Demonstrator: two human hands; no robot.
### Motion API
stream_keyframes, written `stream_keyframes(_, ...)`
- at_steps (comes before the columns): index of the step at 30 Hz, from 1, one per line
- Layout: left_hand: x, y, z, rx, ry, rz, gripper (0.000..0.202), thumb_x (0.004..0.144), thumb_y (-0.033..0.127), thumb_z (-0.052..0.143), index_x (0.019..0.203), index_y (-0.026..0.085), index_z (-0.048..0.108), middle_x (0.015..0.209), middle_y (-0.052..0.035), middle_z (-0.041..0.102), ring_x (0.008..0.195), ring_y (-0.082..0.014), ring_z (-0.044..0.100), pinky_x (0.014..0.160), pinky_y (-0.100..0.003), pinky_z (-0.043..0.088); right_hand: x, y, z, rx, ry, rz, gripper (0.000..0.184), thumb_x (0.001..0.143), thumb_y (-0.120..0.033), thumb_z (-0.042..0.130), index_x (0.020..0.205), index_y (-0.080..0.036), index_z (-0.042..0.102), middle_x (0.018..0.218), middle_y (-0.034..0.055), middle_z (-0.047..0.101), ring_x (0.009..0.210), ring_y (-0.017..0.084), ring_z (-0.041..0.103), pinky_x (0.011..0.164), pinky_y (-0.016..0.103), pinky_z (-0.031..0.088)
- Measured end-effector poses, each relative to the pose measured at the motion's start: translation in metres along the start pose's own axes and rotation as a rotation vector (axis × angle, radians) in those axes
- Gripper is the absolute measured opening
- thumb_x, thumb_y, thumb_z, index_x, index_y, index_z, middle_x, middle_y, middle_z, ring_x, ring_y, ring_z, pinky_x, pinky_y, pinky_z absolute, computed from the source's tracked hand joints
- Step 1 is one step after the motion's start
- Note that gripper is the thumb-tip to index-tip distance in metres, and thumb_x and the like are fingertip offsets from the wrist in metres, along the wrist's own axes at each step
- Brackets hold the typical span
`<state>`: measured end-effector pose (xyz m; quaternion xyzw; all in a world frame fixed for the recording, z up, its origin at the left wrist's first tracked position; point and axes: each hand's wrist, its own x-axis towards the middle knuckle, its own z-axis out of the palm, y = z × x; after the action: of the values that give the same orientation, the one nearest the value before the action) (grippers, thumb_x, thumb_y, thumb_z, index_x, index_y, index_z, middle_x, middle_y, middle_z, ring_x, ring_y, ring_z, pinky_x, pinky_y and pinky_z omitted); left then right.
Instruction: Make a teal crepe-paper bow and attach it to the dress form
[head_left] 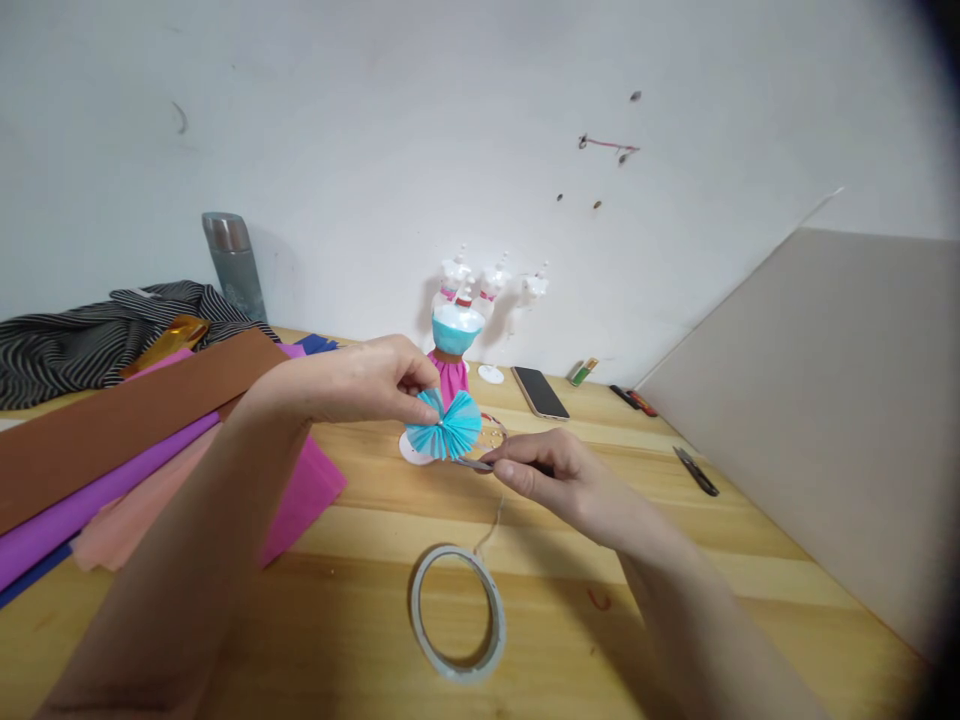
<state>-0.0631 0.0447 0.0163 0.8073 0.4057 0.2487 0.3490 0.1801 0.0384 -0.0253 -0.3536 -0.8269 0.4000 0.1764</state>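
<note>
A pleated light-blue paper fan (444, 428), spread into a bow-like round, is pinched between the thumb and fingers of my left hand (390, 385). My right hand (544, 470) is closed on a thin dark tool (477, 464), whose narrow tip reaches the lower edge of the fan; its exact kind is hard to make out. Right behind the fan stands a small figure (456, 332) with a blue and white top and a pink pleated skirt, partly covered by my left hand and the fan. A white round base (415, 449) shows beneath.
A roll of tape (497, 640) lies in front of my hands. Sheets of coloured crepe paper (150, 420), striped cloth (67, 340) and a flask (236, 265) are at left. White figures (491, 280) stand by the wall. A phone (541, 392) and a utility knife (696, 471) lie at right.
</note>
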Motion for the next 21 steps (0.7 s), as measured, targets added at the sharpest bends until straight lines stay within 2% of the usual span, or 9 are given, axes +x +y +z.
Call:
stream_keyframes(6, 0.0006, -0.0007, 0.0004, 0.038, -0.055, 0.017, 0.022, 0.074, 0.034, 0.063, 0.058, 0.018, 0.063, 0.060, 0.0015, 0.052, 0.055, -0.0105, 0.044, 0.051, -0.024, 0.030, -0.0024, -0.0008, -0.0028, -0.047, -0.001, 0.000, 0.042, 0.089, -0.050, 0.046, 0.065, -0.016, 0.054, 0.058, -0.0047, 0.024, 0.053, 0.010, 0.022, 0.049, 0.028, 0.017)
stream_keyframes(11, 0.0032, -0.0022, 0.0006, 0.124, -0.118, 0.011, 0.022, 0.078, 0.037, 0.060, 0.069, 0.017, 0.064, 0.065, 0.0021, 0.051, 0.059, -0.0102, 0.040, 0.053, -0.023, 0.029, -0.0018, -0.0010, -0.0017, -0.063, 0.004, -0.025, 0.046, 0.090, -0.050, 0.046, 0.058, -0.017, 0.045, 0.059, -0.0041, 0.026, 0.055, 0.010, 0.024, 0.051, 0.027, 0.019)
stream_keyframes(21, 0.0053, -0.0034, 0.0011, 0.186, -0.146, -0.009, 0.015, 0.079, 0.030, 0.058, 0.074, 0.017, 0.064, 0.067, 0.0028, 0.049, 0.060, -0.0096, 0.038, 0.054, -0.025, 0.027, -0.0025, 0.0017, -0.0002, -0.034, 0.004, -0.018, 0.046, 0.090, -0.052, 0.048, 0.073, -0.013, 0.065, 0.056, -0.0038, 0.029, 0.053, 0.010, 0.023, 0.049, 0.027, 0.018)
